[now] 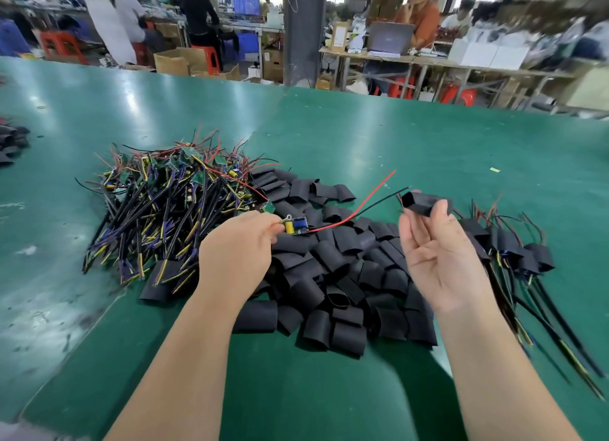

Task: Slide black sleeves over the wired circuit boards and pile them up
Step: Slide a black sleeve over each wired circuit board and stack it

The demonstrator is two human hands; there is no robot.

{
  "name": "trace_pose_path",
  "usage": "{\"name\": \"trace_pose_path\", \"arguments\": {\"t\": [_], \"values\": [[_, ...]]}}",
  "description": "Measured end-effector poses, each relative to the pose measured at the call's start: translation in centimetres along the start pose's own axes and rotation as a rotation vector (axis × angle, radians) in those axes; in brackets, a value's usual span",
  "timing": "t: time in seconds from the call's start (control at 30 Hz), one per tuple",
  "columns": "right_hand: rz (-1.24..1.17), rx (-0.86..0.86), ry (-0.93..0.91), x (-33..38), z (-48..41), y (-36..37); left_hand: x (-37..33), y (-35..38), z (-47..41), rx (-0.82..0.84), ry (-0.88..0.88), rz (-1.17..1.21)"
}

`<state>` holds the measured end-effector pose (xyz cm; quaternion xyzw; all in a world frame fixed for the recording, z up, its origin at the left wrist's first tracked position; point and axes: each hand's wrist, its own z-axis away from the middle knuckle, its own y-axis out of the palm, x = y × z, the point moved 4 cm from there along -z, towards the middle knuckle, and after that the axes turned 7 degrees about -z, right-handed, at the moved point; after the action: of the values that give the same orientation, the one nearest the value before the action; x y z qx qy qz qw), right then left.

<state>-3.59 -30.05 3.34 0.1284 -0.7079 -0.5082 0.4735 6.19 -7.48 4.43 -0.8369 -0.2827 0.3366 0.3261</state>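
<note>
Grips pinching circuit board (pixel 295 226), sleeve (pixel 422 203).

Bare green table mat (pixel 428 137) beyond and near edge is open. Tangled heap of wired circuit boards (pixel 164 210) blocks left, loose black sleeve pile (pixel 329 275) centre, sleeved boards (pixel 514 249) right.

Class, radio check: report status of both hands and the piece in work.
Left hand pinching circuit board, wires trailing right. Right hand holding open black sleeve. Board not yet sleeved. Nothing between them.

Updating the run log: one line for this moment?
left hand: holds circuit board | right hand: holds black sleeve | sleeve not yet on board
</note>
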Motion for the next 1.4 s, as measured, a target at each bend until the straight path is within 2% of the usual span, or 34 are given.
{"name": "trace_pose_path", "arguments": {"t": [0.33,0.73,0.93,1.17,1.4], "values": [[-0.051,0.018,-0.038,0.2,0.7,0.1,-1.2,0.6,0.4,0.031,0.098,-0.048],[0.227,0.225,0.021,0.3,1.2,1.1,-1.8,0.9,0.6,0.055,0.155,-0.057],[0.386,0.33,0.125,-2.2,1.8,1.7,-2.6,0.6,0.8,-0.08,0.133,0.058],[0.276,0.432,0.181,-3.5,2.3,2.0,-2.9,0.5,0.7,-0.069,0.145,0.19],[0.435,0.512,0.11,-3.0,2.3,2.3,-2.7,0.8,0.8,-0.011,0.157,0.101]]}}
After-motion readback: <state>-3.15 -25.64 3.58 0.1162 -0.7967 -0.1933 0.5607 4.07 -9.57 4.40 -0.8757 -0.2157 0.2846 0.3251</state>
